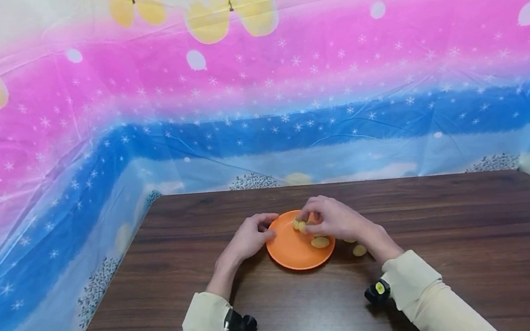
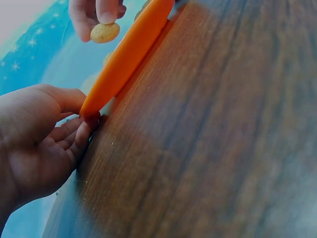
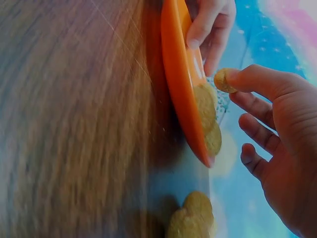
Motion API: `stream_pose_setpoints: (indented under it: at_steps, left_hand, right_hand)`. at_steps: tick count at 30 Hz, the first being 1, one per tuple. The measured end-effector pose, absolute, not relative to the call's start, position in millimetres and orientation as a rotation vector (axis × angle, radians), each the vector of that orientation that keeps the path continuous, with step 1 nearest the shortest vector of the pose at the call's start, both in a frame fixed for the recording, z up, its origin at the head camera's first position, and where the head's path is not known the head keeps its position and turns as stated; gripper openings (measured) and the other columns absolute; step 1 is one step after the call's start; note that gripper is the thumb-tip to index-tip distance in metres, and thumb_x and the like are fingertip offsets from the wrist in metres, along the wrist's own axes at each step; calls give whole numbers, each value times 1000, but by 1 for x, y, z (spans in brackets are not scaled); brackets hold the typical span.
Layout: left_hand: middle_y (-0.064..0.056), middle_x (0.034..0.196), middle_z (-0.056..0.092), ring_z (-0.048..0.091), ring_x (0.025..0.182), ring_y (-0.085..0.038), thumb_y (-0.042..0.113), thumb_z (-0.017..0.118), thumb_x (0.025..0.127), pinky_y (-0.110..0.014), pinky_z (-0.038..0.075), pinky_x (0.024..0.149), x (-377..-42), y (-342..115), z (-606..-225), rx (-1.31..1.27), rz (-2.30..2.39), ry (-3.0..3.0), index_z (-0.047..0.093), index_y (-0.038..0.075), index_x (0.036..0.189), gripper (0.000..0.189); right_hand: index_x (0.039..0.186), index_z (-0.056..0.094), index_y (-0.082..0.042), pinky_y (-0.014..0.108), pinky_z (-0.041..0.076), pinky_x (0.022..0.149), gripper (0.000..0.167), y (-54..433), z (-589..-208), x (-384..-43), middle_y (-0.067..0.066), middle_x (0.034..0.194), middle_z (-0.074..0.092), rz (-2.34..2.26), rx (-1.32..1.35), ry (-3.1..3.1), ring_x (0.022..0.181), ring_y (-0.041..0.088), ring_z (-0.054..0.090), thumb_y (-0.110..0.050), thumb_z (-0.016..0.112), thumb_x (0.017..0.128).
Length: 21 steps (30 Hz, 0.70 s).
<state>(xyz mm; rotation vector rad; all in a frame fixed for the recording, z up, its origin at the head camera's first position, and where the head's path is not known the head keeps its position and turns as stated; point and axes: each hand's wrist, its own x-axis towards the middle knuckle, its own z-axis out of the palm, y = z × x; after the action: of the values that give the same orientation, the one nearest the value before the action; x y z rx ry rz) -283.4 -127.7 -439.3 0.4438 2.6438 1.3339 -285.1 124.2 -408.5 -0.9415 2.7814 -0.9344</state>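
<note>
Our left hand (image 1: 249, 236) pinches the orange plate (image 1: 291, 253); above it, our right hand (image 1: 338, 220) pinches a yellow piece (image 3: 224, 81), blurred, perhaps a biscuit; we'd best hold the plate steady

plate (image 1: 294, 257): round, orange, shallow, right side up on bench (image 1: 164, 315), rim pinched by left grip (image 1: 253, 236) | held biscuit (image 3: 224, 81): small, golden, rounded, pinched in right grip (image 1: 336, 222) above plate | plate biscuits (image 3: 204, 105): yellow, flat, overlapping, near plate's right rim | loose biscuits (image 1: 359, 250): yellow, round, on bench right of plate
</note>
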Motion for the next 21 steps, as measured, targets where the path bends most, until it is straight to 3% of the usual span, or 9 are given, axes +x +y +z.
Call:
stream_pose_setpoints:
  at_steps: [15, 21]
  left_hand:
    - [-7, 118, 62, 57, 94, -19, 14, 64, 95, -30, 49, 79, -282, -128, -439, 446, 1321, 2625, 60, 15, 137, 41]
    - [-6, 119, 61, 55, 92, -20, 14, 63, 96, -30, 48, 79, -280, -129, -438, 447, 1312, 2636, 60, 16, 137, 41]
  right_hand:
    - [109, 76, -21, 32, 45, 79, 20, 103, -420, -292, -6, 95, 63, -894, -936, 2805, 89, 16, 52, -26, 75, 89]
    - [109, 76, -20, 34, 48, 84, 20, 94, -421, -295, -6, 100, 65, -866, -985, 2813, 91, 14, 54, -26, 74, 90]
